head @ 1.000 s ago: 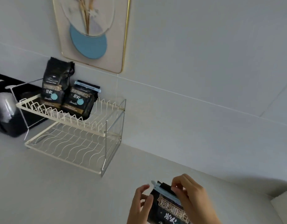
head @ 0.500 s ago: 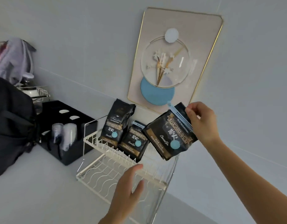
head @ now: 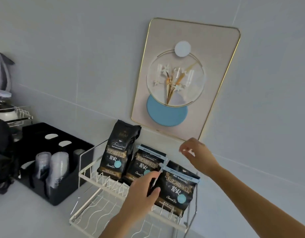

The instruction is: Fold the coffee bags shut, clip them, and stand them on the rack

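Observation:
A white two-tier wire rack (head: 105,185) stands on the counter against the wall. Three black coffee bags stand on its upper tier. The left bag (head: 119,152) is tall and shows no clip. The middle bag (head: 146,164) has a light blue clip (head: 151,152) across its folded top. The right bag (head: 177,189) also carries a blue clip (head: 181,174). My left hand (head: 141,196) pinches the left edge of the right bag. My right hand (head: 196,153) hovers just above that bag, fingers apart and holding nothing.
A black cup holder (head: 62,191) with stacked clear cups (head: 59,165) sits left of the rack. A gold-framed picture (head: 184,79) hangs on the wall above. At the far left are another wire rack (head: 16,114) and a dark bag (head: 0,152).
My right hand carried the clipped bag up from the counter, set it at the right end of the upper tier and let go. My left hand reached up to the bag's edge.

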The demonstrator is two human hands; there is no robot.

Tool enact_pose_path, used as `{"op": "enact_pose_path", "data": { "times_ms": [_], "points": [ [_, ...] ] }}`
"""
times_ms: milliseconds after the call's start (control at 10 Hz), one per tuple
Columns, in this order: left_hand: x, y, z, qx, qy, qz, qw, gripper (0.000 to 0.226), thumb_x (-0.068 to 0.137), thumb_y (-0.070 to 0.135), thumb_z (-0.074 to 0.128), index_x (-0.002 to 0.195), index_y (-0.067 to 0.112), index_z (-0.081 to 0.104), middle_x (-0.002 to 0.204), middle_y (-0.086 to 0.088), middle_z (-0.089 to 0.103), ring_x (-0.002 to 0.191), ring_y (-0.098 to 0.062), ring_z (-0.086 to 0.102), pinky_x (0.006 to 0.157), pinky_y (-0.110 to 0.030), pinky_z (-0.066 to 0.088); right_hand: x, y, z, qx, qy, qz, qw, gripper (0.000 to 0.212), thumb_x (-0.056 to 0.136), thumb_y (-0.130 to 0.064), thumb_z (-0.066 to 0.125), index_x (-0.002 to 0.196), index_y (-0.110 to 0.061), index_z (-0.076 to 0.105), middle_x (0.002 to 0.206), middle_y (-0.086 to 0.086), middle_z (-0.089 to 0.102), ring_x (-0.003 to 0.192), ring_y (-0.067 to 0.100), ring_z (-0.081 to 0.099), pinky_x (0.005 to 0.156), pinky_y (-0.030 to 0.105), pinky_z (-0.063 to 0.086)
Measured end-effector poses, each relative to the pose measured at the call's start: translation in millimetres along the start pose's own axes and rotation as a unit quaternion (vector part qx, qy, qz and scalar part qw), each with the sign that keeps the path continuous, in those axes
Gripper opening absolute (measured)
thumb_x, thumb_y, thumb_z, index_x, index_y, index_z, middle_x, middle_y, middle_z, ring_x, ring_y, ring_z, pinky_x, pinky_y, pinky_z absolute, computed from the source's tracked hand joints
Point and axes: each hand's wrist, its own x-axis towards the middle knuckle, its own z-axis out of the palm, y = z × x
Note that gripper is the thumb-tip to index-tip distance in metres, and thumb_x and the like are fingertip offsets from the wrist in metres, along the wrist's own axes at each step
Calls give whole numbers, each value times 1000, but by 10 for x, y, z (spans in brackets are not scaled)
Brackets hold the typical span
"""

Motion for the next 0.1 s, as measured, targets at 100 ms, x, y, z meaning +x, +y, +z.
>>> {"op": "enact_pose_path", "data": {
  "times_ms": [100],
  "points": [
    [40,178,12,1,-9,48,999,47,92,39,44,137,39,30,142,23,38,124,13,27,116,-31,23,-135,-280,-589,246,144,-63,956,15,89,-18,58,88,-31,66,91,-13,68,88,10,64,81,28,51]
  ]
}}
